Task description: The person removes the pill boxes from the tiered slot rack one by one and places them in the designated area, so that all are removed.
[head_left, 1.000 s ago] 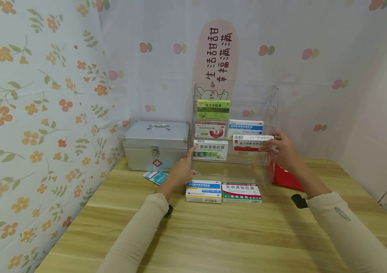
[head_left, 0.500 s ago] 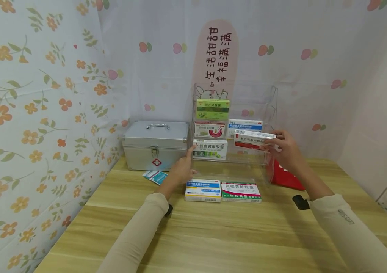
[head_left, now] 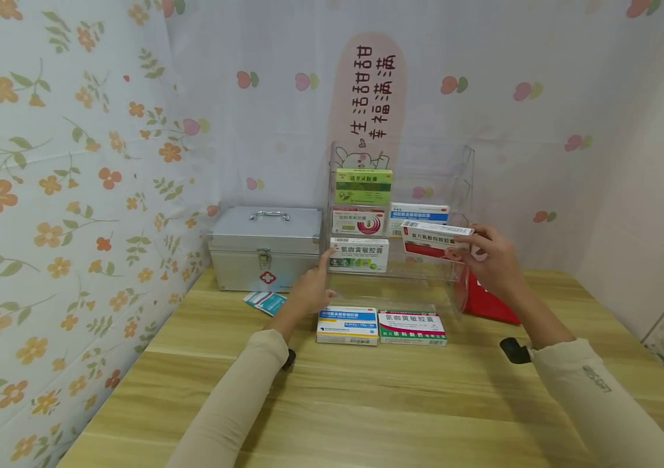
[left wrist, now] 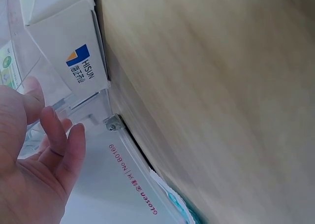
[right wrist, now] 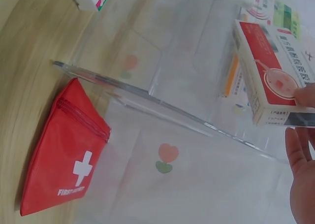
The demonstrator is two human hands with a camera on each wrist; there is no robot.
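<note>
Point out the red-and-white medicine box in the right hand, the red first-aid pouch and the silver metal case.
red-and-white medicine box (head_left: pixel 434 239), head view, front face.
red first-aid pouch (right wrist: pixel 64 150), right wrist view, cloth front.
silver metal case (head_left: pixel 266 250), head view, front wall.

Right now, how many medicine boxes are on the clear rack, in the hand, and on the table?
On the clear rack: 4
Held by the right hand, the red-and-white box: 1
On the table: 2
Total: 7 medicine boxes
</note>
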